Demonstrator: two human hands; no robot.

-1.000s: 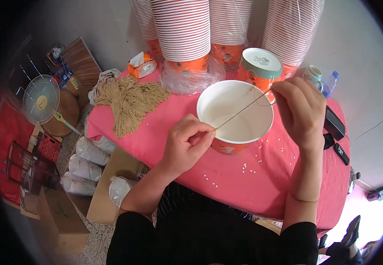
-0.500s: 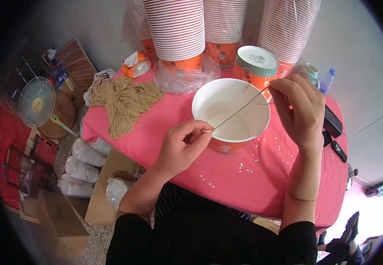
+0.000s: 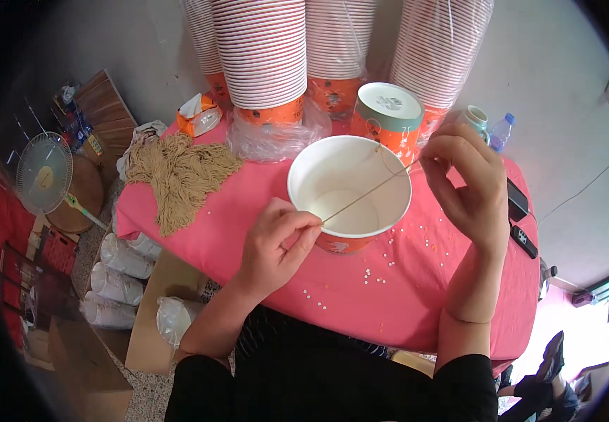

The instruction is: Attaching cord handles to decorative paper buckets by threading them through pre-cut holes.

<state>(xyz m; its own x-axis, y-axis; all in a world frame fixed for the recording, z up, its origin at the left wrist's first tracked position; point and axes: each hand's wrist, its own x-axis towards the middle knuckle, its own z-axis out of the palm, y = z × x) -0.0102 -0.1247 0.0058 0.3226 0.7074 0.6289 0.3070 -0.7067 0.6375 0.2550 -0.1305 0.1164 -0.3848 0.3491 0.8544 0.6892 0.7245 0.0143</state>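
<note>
A thin tan string (image 3: pixel 367 195) runs taut and slanting between my two hands, across the mouth of a white-lined paper tub (image 3: pixel 343 244) with an orange outside. Its lower end is pinched between thumb and forefinger of my left hand (image 3: pixel 274 246), beside the tub's near left rim. My right hand (image 3: pixel 469 186), higher and to the right, pinches the upper end. A thin loop of string also hangs near the tub's far right rim. Behind, another orange tub (image 3: pixel 389 133) stands upside down, its pale base up. A loose bundle of tan strings (image 3: pixel 181 176) lies at the left.
Tall stacks of nested tubs (image 3: pixel 262 56) line the wall. Small white discs (image 3: pixel 371 278) dot the pink tablecloth (image 3: pixel 403 316). A tissue pack (image 3: pixel 199 116), mug (image 3: pixel 474 119), bottle (image 3: pixel 502 131) and black remote (image 3: pixel 524 241) sit around. A fan (image 3: pixel 44 174) stands left; someone's legs (image 3: pixel 550 366) show lower right.
The whole view has shifted slightly, with the table things now further left. The small loop at my left fingertips no longer shows; both hands still hold the string taut.
</note>
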